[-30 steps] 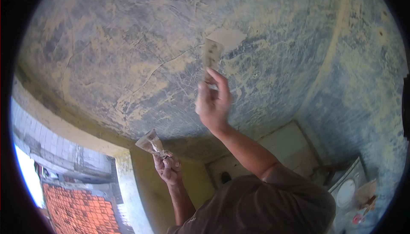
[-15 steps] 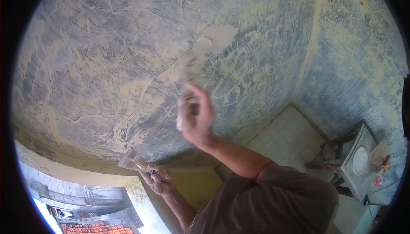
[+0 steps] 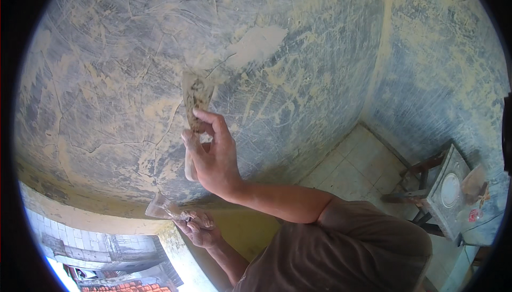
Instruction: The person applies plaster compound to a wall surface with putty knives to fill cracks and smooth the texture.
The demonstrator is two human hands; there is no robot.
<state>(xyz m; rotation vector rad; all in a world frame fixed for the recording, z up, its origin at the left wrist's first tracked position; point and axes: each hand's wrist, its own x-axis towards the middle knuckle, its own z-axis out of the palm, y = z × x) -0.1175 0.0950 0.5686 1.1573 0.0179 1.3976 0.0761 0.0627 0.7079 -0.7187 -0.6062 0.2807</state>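
While R hand [image 3: 217, 160] grips a putty knife [image 3: 198, 90] by its handle, blade touching or just off the cracked wall [image 3: 304, 100] (can't tell which), L hand [image 3: 201, 232] is closed round a 2nd scraper [image 3: 161, 206], nearer & to the left, w/ pale paste on it. R-hand blade sits left of a smooth pale patch [image 3: 260, 45], which is a bit farther off. Over on the right, a stool [image 3: 444, 218] w/ a white disc [image 3: 450, 189] on top, nr the tiled floor [image 3: 368, 166]. Near left: orange roof tiles [image 3: 128, 288] outside.
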